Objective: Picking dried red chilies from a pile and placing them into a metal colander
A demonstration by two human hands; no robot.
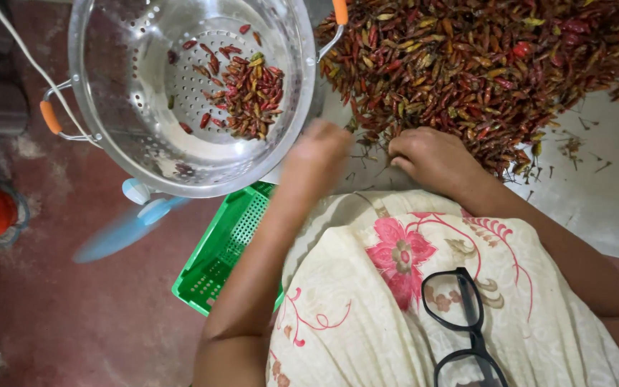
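Blurring hides the left hand (pixel 317 147); right hand (pixel 431 154) fingers curl into chillies (pixel 481 64), grips unclear.

**Reds, Greens and Silver Around the Chillies**

The chilli pile (pixel 481 64) is showing deep red, with orange, yellow and dark brown pods mixed in. The colander (pixel 145 136) is gleaming silver, dotted with rows of small holes, and its handles (pixel 50 117) are wearing orange grips. The chillies inside (pixel 251 97) are glowing the same red and yellow. The basket (pixel 220 254) is shining bright green with a fine grid pattern. The fan blade (pixel 120 231) is blurring pale blue. The cloth (pixel 367 315) is looking cream, patterned with pink flowers and thin red curling stems. The glasses (pixel 467 330) are framing in black. The floor (pixel 94 315) is appearing mottled reddish brown. The sheet (pixel 610 186) is looking pale grey.
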